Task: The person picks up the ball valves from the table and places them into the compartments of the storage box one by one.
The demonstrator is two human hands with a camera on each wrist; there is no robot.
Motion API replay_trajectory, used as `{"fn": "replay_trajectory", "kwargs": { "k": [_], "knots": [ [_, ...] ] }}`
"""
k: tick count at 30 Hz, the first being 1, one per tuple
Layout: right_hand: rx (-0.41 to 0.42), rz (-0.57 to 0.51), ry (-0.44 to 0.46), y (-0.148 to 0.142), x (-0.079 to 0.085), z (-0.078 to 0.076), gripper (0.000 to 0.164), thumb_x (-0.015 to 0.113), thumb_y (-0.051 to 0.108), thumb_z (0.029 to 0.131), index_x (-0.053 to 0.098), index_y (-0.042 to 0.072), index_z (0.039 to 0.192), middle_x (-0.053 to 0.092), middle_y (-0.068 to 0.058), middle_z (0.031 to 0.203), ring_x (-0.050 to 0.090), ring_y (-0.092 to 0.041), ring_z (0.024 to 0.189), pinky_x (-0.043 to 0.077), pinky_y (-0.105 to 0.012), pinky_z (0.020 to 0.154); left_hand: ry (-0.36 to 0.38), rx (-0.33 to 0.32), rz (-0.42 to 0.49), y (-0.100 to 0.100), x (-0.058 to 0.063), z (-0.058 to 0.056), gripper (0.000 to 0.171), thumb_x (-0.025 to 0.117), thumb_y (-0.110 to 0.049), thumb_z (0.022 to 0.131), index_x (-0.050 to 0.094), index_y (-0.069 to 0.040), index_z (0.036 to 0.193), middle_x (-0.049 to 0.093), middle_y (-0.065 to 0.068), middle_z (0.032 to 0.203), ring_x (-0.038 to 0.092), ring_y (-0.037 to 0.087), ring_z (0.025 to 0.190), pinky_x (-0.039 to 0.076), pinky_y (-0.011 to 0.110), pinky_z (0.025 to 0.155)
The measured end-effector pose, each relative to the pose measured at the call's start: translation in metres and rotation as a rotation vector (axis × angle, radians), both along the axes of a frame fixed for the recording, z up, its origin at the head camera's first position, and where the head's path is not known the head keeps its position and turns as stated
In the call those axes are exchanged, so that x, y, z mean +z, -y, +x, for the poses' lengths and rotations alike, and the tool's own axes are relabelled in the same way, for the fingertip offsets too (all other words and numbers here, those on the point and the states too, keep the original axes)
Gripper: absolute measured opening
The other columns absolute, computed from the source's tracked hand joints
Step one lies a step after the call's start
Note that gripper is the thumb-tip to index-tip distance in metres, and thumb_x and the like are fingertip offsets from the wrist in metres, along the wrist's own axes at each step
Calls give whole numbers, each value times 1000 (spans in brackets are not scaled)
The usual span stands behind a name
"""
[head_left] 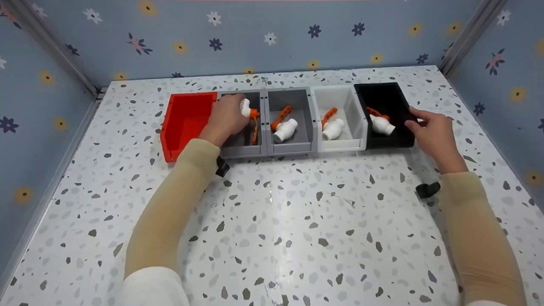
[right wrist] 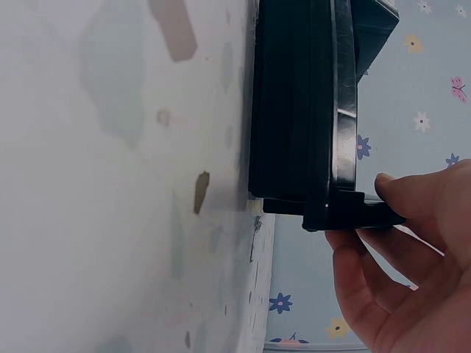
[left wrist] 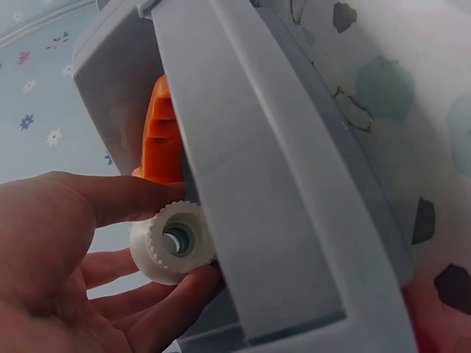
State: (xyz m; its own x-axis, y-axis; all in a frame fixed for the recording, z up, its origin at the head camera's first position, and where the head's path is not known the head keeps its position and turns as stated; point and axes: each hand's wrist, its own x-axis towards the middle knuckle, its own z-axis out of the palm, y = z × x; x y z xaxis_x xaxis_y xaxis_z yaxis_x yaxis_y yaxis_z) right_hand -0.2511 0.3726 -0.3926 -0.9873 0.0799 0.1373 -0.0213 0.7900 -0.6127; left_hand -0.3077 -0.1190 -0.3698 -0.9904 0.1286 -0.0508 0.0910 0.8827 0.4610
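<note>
My left hand reaches into the left grey bin. Its thumb and fingers grip a white valve with an orange handle, seen end-on in the left wrist view. At the right end of the row, my right hand pinches the side wall of the black bin between thumb and fingers. Inside the black bin lies another white valve with an orange handle. The right grey bin and the white bin each hold one similar valve.
A red bin stands at the left end, touching the left grey bin. All bins sit side by side on a speckled table. Flower-patterned panels rise behind the table and at both sides.
</note>
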Motion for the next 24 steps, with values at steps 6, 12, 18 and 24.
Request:
{"fn": "replay_trajectory", "kwargs": {
  "k": [6,12,18,24],
  "knots": [
    [-4,-5,3,-1,0,0,47,59,30,101,51,17,146,54,-16,142,59,-31,109,41,-16,64,49,15,-10,-4,0,-6,60,66,-18,93,45,-7,149,49,14,146,50,31,126,43,46,105],
    [1,-6,13,1,1,1,48,58,31,101,51,17,147,54,-16,142,59,-30,108,42,-16,65,75,17,-37,-6,-1,-8,53,61,-13,93,49,-6,145,53,14,141,53,30,120,45,46,103],
    [-9,-12,41,2,3,1,49,58,32,101,49,18,148,52,-14,145,58,-27,105,43,-17,62,89,3,-33,-5,-1,-9,55,60,-11,93,47,-5,146,52,15,142,54,31,121,46,47,102],
    [-2,-3,37,1,2,0,49,58,32,101,49,19,148,52,-14,145,58,-28,107,42,-17,61,81,-11,-58,-5,-4,-11,55,58,-9,94,44,-5,147,53,17,141,55,32,120,48,47,100]
  ]
}}
